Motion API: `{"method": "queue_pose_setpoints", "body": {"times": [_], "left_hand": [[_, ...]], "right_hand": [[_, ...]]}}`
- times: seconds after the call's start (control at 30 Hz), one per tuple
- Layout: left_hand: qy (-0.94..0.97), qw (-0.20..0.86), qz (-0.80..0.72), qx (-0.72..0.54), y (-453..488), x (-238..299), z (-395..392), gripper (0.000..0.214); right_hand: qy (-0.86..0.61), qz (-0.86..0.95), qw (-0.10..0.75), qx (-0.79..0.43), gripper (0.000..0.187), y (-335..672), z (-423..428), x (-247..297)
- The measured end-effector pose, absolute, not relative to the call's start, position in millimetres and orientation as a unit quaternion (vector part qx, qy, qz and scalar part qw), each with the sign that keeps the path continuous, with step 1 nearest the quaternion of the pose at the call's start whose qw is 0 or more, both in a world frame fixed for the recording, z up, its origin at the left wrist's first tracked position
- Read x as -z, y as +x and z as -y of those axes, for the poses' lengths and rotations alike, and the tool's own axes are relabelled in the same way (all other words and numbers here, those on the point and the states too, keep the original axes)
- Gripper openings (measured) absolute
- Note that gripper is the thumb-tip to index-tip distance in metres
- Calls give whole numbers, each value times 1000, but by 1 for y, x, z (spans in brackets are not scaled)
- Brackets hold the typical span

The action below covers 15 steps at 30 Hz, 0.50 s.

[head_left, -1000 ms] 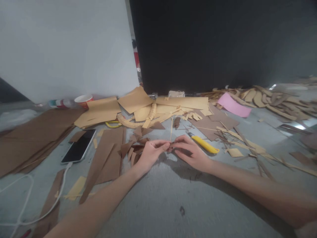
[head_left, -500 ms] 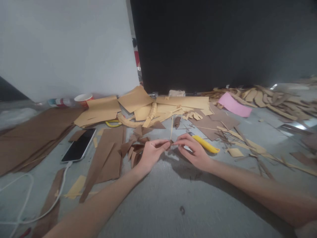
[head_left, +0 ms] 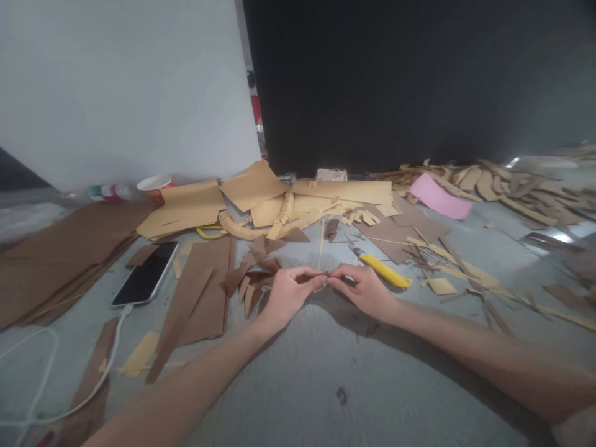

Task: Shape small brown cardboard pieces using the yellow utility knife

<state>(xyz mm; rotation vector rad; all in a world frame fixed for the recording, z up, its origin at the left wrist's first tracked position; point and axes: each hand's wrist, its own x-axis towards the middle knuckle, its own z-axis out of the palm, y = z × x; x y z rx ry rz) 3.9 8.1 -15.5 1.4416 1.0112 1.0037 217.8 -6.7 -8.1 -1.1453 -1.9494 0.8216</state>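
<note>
My left hand and my right hand meet over the middle of the grey table, thumbs and fingertips pinched together. Between them is a small brown piece of paper, mostly hidden by the fingers. Just beyond the fingertips a thin tan strip points away from me; whether it touches the brown piece I cannot tell. Beside my right hand lies a yellow utility knife with its blade end toward the far side. Several cut brown paper pieces are heaped next to my left hand.
A phone with a white cable lies at left, near stacked brown sheets. Tan sheets, a paper cup and a pink sheet are at the back. Scraps cover the right side.
My right hand has closed in beside the left, its fingers going from partly spread to pinched on the small brown piece. The view has shifted slightly.
</note>
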Motion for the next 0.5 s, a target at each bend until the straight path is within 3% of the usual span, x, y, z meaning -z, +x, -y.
{"method": "queue_pose_setpoints", "body": {"times": [0.5], "left_hand": [[622,506,-428,-417,6,11,-5,37]], "right_hand": [[-446,732,384,-343,30,217,5,4]]}}
